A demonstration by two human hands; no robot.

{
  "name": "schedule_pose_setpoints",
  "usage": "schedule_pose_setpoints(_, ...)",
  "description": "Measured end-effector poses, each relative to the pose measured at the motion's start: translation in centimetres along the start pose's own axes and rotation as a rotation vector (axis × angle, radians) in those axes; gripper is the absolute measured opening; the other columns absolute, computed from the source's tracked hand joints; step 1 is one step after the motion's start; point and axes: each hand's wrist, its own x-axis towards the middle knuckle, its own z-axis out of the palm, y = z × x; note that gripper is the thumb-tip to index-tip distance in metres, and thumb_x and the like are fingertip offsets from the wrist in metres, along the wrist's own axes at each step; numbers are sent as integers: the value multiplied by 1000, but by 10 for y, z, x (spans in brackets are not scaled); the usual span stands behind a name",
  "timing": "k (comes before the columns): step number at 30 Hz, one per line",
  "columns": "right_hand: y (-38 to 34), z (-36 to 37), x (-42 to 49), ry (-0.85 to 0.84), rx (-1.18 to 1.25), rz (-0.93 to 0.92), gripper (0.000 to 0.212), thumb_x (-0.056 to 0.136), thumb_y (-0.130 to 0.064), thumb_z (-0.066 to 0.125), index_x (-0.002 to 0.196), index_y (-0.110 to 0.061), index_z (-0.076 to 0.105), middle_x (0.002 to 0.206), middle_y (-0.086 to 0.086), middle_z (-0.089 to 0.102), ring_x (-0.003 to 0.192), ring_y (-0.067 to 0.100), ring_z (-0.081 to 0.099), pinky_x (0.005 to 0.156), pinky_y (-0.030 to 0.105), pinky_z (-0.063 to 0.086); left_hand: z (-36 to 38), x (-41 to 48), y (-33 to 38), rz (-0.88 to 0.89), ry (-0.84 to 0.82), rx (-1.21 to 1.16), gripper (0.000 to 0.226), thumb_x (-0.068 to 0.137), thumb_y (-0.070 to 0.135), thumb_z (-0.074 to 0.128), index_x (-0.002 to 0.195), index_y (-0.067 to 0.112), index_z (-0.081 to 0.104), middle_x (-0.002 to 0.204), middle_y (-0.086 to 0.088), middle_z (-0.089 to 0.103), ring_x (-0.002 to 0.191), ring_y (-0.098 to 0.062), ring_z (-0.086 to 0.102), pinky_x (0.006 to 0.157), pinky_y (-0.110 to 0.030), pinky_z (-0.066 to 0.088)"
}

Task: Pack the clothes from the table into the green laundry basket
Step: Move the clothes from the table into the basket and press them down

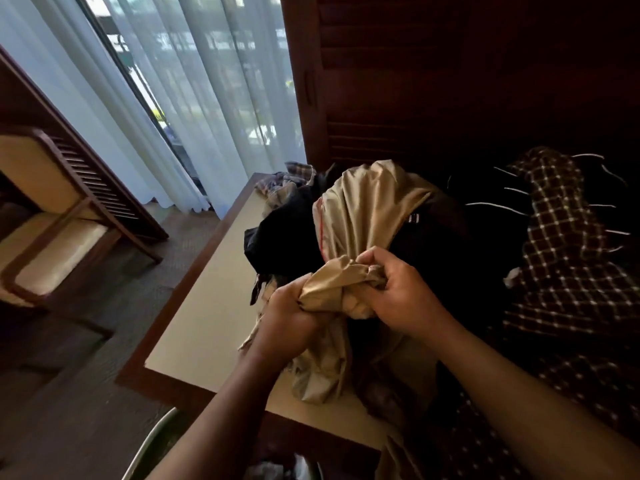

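Observation:
A heap of clothes covers the right part of the table [204, 317]. On top lies a beige garment [367, 206], stretched from the heap down toward me. My left hand [287, 320] grips its bunched lower part, and my right hand [398, 289] grips the same bunch just to the right. Under it lies a black garment [287, 230]. A dark checked cloth [561, 258] spreads at the right, and a plaid piece [287, 178] sits at the far end. A pale curved rim [152, 441] at the bottom edge may be the laundry basket; its colour is unclear.
A wooden chair with cream cushions [55, 237] stands on the dark floor to the left. White curtains [166, 98] hang behind the table, and a dark louvred wooden door [433, 81] rises behind the heap.

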Motion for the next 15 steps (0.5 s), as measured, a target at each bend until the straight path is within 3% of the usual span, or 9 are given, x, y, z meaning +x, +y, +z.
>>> schedule_pose_setpoints(3,-3,4,-20,-113,122,24,18,86,-18,78,96,-12,65,69,-9,66,66,2,61,62,20,51,-9,-31,13,-60,-117,-183,34,77,-9,81,105,10,76,97,-6,80,93,-21,76,81,-35,61)
schedule_pose_setpoints(5,-8,5,-34,-225,153,52,31,80,-24,81,105,-14,66,78,-9,68,76,2,64,69,19,52,-19,-52,13,-106,-180,-263,33,69,-8,81,96,12,77,91,-4,79,88,-19,75,75,-29,59)
schedule_pose_setpoints(7,-11,6,-43,-284,55,11,58,71,-27,87,124,-24,63,102,-9,68,96,3,65,86,23,53,-32,-72,10,-151,-192,-318,30,59,-5,79,85,9,77,83,-5,77,80,-18,74,68,-28,58)
schedule_pose_setpoints(8,-11,7,-44,-288,-110,-48,75,68,-32,91,134,-34,56,120,-11,64,111,2,59,98,27,50,-40,-80,7,-169,-189,-331,30,52,-4,80,79,8,76,79,-6,76,76,-18,73,65,-28,57)
schedule_pose_setpoints(10,-9,8,-41,-271,-609,-164,100,65,-51,88,149,-52,33,155,-16,36,140,9,33,118,43,31,-54,-95,3,-199,-198,-369,34,40,3,82,73,10,77,75,-7,75,73,-20,72,62,-29,56)
schedule_pose_setpoints(12,-5,11,-33,-238,-1065,-214,112,69,-60,80,152,-58,6,167,-12,-1,151,20,1,121,61,5,-68,-110,5,-223,-213,-461,36,37,6,80,73,10,78,75,-8,73,73,-21,72,60,-30,57)
schedule_pose_setpoints(14,2,17,-22,-140,-1285,-145,106,79,-54,74,152,-58,-3,167,-6,-18,152,31,-13,116,70,-7,-80,-123,8,-246,-247,-510,45,34,7,78,78,5,76,77,-9,72,75,-24,71,59,-30,58)
schedule_pose_setpoints(15,3,23,-17,-58,-1282,-86,91,86,-46,69,152,-57,7,168,-3,-15,153,36,-12,115,73,-5,-84,-128,9,-249,-255,-506,45,33,8,78,78,6,76,76,-8,71,75,-25,70,59,-30,57)
